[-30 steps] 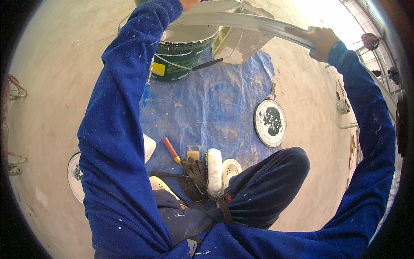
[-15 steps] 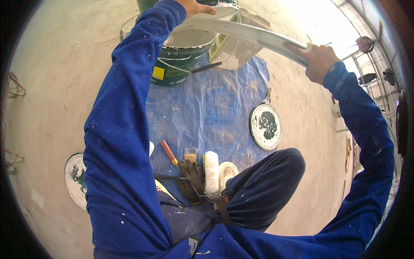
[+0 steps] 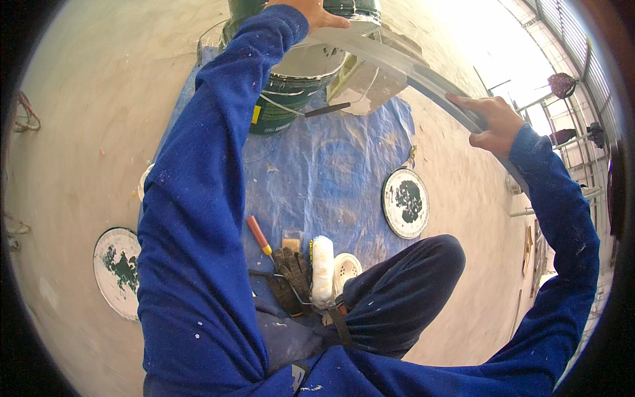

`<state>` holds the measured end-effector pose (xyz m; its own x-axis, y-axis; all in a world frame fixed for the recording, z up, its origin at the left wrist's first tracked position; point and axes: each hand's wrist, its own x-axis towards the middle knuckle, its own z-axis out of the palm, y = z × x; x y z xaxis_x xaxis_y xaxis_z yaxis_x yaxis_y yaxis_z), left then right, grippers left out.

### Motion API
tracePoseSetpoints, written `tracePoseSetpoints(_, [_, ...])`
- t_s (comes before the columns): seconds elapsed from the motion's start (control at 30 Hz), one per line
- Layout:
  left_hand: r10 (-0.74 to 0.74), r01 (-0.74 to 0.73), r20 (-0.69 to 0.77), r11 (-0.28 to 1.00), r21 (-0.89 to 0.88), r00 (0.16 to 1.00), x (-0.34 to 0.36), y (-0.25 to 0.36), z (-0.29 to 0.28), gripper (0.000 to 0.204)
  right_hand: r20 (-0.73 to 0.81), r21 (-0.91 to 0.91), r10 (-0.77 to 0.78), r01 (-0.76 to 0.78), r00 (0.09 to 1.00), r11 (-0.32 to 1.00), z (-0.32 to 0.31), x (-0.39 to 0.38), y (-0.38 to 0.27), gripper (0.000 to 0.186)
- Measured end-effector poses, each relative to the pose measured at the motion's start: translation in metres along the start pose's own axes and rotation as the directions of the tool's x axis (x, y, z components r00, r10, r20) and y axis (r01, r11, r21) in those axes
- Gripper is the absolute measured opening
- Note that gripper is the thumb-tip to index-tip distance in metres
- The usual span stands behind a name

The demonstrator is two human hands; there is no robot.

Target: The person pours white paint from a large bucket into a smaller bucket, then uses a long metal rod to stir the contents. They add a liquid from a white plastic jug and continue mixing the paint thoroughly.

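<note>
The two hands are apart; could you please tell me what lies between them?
In the head view, a long grey bar stretches between the left hand and the right hand, with a green bucket showing below its left part.

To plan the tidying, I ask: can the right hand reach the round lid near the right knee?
Probably not while the right hand grips the long bar, though nothing covers the lid.

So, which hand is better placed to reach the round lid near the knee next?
Right, probably: the right hand, though holding the long bar, is nearer the round lid. The left hand is farther away, near the green buckets.
</note>
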<state>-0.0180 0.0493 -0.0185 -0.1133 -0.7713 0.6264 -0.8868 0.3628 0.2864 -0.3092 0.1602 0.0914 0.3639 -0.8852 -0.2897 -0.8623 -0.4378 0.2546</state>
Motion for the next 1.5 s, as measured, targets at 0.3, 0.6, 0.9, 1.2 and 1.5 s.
tracePoseSetpoints(0.3, [0.019, -0.021, -0.039, 0.999, -0.041, 0.999, -0.001, -0.004, 0.0, 0.069, 0.249, 0.401, 0.281, -0.362, 0.927, 0.841, -0.008, -0.02, -0.018, 0.069])
tracePoseSetpoints(0.6, [0.082, -0.091, -0.1, 0.992, -0.092, 0.992, -0.003, -0.013, -0.001, 0.063, 0.367, 0.568, 0.287, -0.458, 0.885, 0.684, -0.011, -0.029, -0.025, 0.031])
tracePoseSetpoints(0.9, [-0.002, -0.034, -0.229, 0.987, -0.156, 0.973, -0.001, -0.022, -0.005, 0.066, 0.258, 0.603, 0.316, -0.407, 0.913, 0.686, -0.007, -0.05, -0.032, 0.056])
tracePoseSetpoints(1.2, [-0.068, -0.006, -0.364, 0.981, -0.196, 0.929, 0.005, -0.04, -0.01, 0.065, 0.249, 0.659, 0.251, -0.354, 0.935, 0.664, -0.01, -0.045, -0.033, 0.033])
tracePoseSetpoints(1.5, [-0.06, -0.034, -0.418, 0.976, -0.213, 0.906, 0.004, -0.053, -0.014, 0.064, 0.218, 0.801, 0.188, -0.286, 0.958, 0.526, 0.019, -0.046, -0.033, 0.02])
